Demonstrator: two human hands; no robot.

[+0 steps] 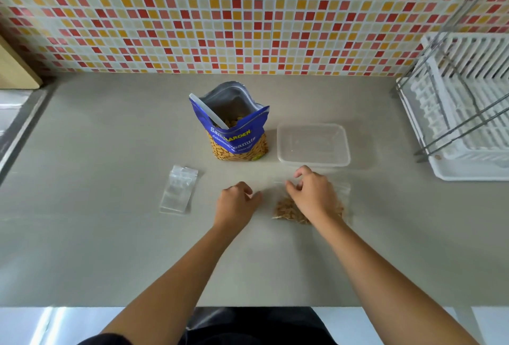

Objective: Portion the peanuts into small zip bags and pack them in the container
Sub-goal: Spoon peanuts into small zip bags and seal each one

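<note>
The filled zip bag (286, 210) lies flat just in front of the container (314, 143), zip edge toward it, under the right hand (311, 193), whose curled fingers (303, 171) pinch that edge; the left hand (237, 201), farther from the container, rests loosely curled and empty.

A grey countertop (110, 248) met a mosaic-tiled wall (220, 14) of red, orange and cream; a white dish rack (457, 113) stood at right.

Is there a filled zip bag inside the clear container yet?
No: the clear container holds nothing, and the one filled zip bag lies on the counter under the right hand.
</note>
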